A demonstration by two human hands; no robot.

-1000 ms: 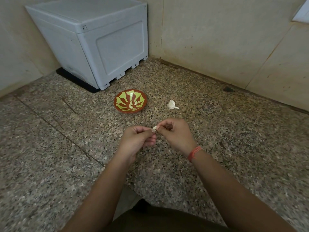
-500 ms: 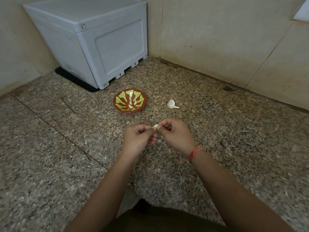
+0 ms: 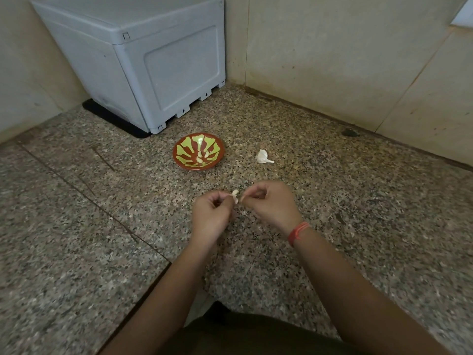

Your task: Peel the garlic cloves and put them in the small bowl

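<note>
A small white garlic clove (image 3: 235, 195) is pinched between my left hand (image 3: 211, 213) and my right hand (image 3: 271, 204), a little above the speckled granite counter. Loose skin seems to stick out from the clove. The small red bowl (image 3: 179, 152) with a yellow-green pattern stands beyond my hands; a few pale peeled cloves (image 3: 200, 157) lie inside it. To the bowl's right rests the rest of the garlic bulb (image 3: 262, 157), white with a short stem.
A large grey plastic box (image 3: 143, 60) stands in the back left corner on a black mat. Beige tiled walls (image 3: 345, 60) close the counter at the back and left. A crack runs across the counter (image 3: 76, 190) on the left. A dark spot (image 3: 350, 132) lies at the wall's foot.
My hands have drawn slightly apart and the clove shows more between the fingertips, with skin coming away. Bowl and bulb have not moved.
</note>
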